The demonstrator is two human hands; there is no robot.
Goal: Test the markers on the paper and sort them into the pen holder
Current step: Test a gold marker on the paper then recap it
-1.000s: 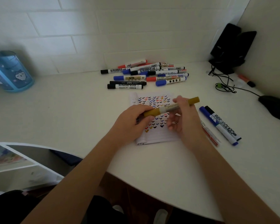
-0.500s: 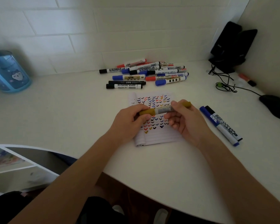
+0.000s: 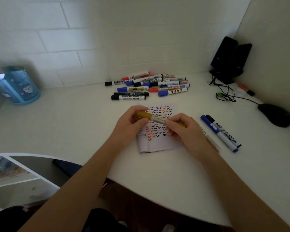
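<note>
Both hands hold a gold marker (image 3: 155,118) level above the lined paper (image 3: 159,143), which carries rows of coloured tick marks. My left hand (image 3: 130,125) grips the gold cap end. My right hand (image 3: 185,130) pinches the pale barrel, and its palm hides the marker's tail. A pile of several markers (image 3: 149,85) lies at the back by the wall. A blue marker (image 3: 218,133) and a black marker (image 3: 224,131) lie side by side to the right of the paper. The blue pen holder (image 3: 18,86) stands far left by the wall.
A black mouse (image 3: 274,114) with its cable sits at the right, black speakers (image 3: 229,59) in the back corner. An orange marker (image 3: 245,89) lies by the right wall. The desk's curved front edge (image 3: 157,195) runs below my forearms; a white shelf (image 3: 15,173) is lower left.
The gold marker has swung from tilted up at its right end to roughly level and shifted left; my right hand now covers its tail. Both hands kept hold.
</note>
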